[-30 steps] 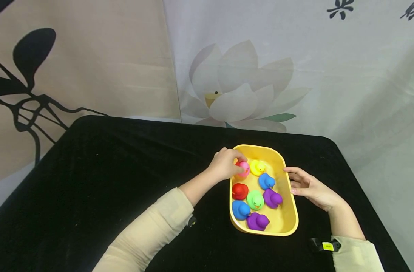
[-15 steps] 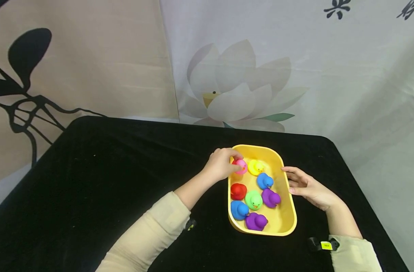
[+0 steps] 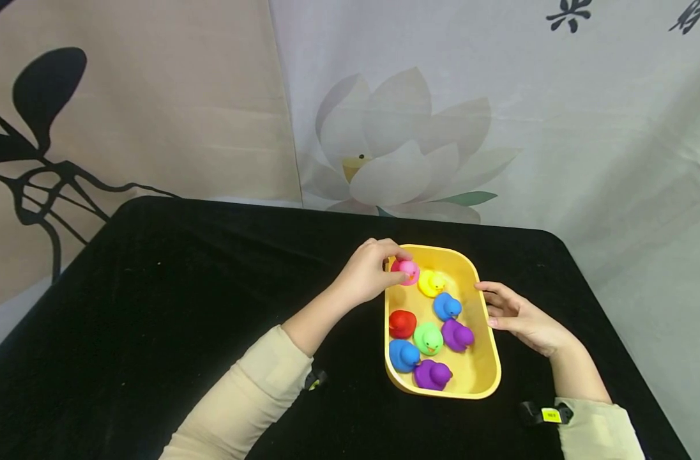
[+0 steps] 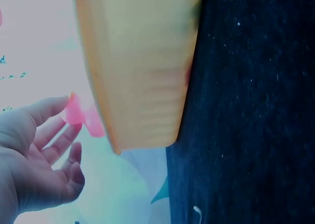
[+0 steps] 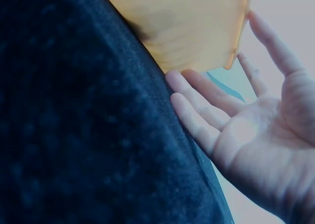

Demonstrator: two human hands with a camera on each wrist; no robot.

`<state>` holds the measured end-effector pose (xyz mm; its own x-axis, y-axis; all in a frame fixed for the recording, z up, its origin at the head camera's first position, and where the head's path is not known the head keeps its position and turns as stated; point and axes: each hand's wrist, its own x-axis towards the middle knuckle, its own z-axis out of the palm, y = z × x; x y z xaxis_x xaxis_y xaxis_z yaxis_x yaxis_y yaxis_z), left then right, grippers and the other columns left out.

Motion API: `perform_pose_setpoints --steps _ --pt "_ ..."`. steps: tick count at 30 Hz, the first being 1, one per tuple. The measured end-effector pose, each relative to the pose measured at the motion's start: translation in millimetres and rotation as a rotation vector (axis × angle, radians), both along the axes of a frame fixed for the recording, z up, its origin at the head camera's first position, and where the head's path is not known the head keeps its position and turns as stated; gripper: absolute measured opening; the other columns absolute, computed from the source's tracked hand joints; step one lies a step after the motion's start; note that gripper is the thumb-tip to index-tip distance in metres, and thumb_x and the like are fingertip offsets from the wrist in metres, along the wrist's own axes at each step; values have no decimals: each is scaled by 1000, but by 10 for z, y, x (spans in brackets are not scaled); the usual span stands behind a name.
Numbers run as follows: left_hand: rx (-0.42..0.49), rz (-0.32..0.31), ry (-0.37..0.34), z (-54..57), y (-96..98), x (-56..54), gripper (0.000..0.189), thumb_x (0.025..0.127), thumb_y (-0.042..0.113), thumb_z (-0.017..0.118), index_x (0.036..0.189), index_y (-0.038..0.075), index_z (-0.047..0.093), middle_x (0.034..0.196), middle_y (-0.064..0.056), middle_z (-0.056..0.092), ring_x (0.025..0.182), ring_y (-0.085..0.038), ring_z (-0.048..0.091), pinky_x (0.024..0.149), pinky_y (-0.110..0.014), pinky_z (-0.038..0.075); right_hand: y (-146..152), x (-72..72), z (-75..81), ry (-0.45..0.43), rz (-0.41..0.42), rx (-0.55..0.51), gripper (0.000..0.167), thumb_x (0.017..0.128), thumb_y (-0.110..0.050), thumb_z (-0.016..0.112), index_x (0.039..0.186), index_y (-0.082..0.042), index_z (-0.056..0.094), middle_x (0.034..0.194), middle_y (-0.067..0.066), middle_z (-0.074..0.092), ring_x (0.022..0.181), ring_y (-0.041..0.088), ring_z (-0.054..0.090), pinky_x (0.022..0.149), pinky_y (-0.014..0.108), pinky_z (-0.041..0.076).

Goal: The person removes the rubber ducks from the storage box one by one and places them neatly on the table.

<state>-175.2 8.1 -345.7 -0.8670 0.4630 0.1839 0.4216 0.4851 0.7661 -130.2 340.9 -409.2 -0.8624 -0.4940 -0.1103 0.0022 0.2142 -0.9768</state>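
Observation:
My left hand (image 3: 366,271) pinches a pink rubber duck (image 3: 409,269) between thumb and fingers at the far left corner of a yellow plastic bin (image 3: 490,358). In the left wrist view the pink duck (image 4: 84,114) shows above the bin's rim. My right hand (image 3: 525,318) rests with relaxed fingers against the bin's right wall, as the right wrist view confirms with fingertips (image 5: 176,79) low beside the wall. Inside sit a yellow duck (image 3: 432,283), a red duck (image 3: 402,324), a green duck (image 3: 428,338), two blue ones and two purple ones.
A black cloth (image 3: 212,306) covers the table, with the bin standing right of its middle. Behind the far edge hangs a pale curtain (image 3: 212,96) printed with a lotus. Each wrist wears a small black camera (image 3: 540,414).
My left hand has risen slightly and moved toward the far side, lifting the pink duck with it. The right hand stays against the bin's wall, and the other ducks keep their places.

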Motion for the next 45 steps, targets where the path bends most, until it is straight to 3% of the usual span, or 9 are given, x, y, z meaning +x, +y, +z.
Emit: perform_pose_setpoints --steps 8,16,21,35,45 --pt "52 -56 37 22 -123 11 34 82 14 77 114 10 69 108 0 63 98 -25 50 70 -20 50 10 -12 -8 -3 -7 8 54 94 -5 56 141 -6 31 138 13 39 115 18 56 92 32 46" --pt "132 -82 79 3 -269 -30 31 81 13 78 111 8 71 104 2 63 94 -17 48 77 -37 52 -1 -18 -3 10 4 10 53 94 -4 56 141 -6 31 138 19 37 115 17 56 91 31 46" --pt "135 -77 67 -3 -385 -55 32 81 14 78 112 9 70 104 4 63 95 -20 49 76 -38 52 -6 -22 -4 9 6 5 52 94 -4 56 140 -6 31 137 17 39 115 18 56 92 32 46" --pt "199 -59 30 -214 -645 -133 28 81 12 77 109 10 72 103 3 63 95 -19 49 80 -49 48 25 -46 -5 -14 59 -33 52 95 -3 55 140 -4 29 132 7 47 115 19 56 92 32 47" --pt "178 -56 -4 -322 -741 -193 28 82 10 75 109 8 72 103 1 63 95 -21 50 79 -46 46 26 -31 -4 -12 51 -35 53 94 -3 55 140 -3 29 132 6 47 114 18 56 91 31 47"
